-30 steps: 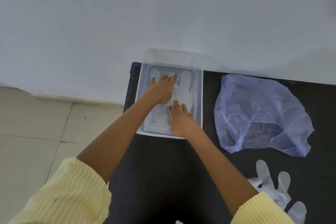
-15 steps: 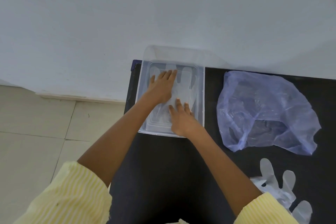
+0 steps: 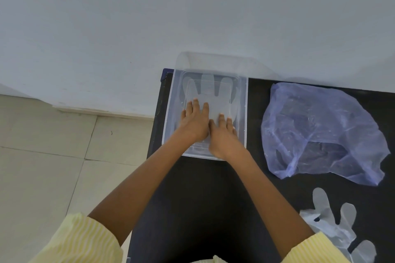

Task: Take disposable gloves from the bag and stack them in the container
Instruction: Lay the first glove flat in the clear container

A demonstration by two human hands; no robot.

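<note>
A clear plastic container [image 3: 243,113] stands at the back left corner of the black table. A translucent glove [image 3: 211,92] lies flat inside it, fingers pointing to the wall. My left hand [image 3: 193,123] and my right hand [image 3: 223,134] lie side by side in the container, straight fingers pressing flat on the glove's lower part. A crumpled bluish plastic bag [image 3: 320,130] lies to the right of the container, its mouth facing me. Loose gloves [image 3: 335,226] lie in a small pile at the table's near right.
The black table [image 3: 203,188] ends at its left edge just beside the container, with tiled floor [image 3: 42,156] below. A white wall [image 3: 192,17] runs directly behind the container and the bag.
My left hand has slid back from the glove's fingers toward me and now lies beside my right hand. The glove's fingers are uncovered.
</note>
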